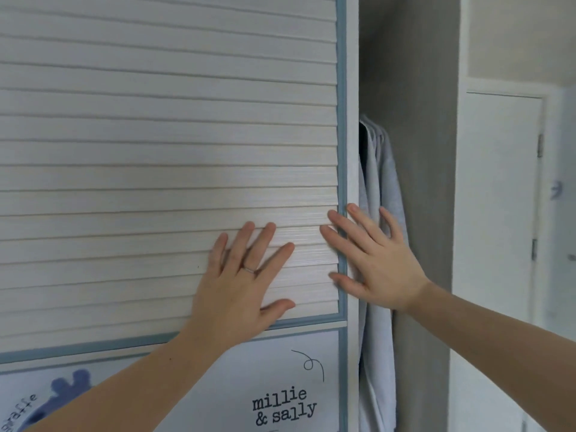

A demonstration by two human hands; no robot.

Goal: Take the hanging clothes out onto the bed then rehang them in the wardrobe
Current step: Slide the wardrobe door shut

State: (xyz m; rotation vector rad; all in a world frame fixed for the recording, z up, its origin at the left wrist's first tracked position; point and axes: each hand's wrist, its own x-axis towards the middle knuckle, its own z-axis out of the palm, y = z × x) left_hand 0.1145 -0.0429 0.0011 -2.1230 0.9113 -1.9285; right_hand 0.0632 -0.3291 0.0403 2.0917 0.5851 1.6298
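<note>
Presses left hand (241, 285) flat on slatted wardrobe door (168, 151), fingers straight and spread, gripping nothing. Lays right hand (374, 263) across the door's blue edge, fingers likewise straight. Shows pale hanging clothes (378, 169), apparently several, inside the gap just beside that edge.

The wardrobe (417, 88) stood partly open, its slatted door (168, 135) (white, edged in blue) covering most of the front. In the narrow gap beside the door hung pale grey-white clothes (378, 169), packed close together, probably on hangers, though the rail was out of sight.
</note>
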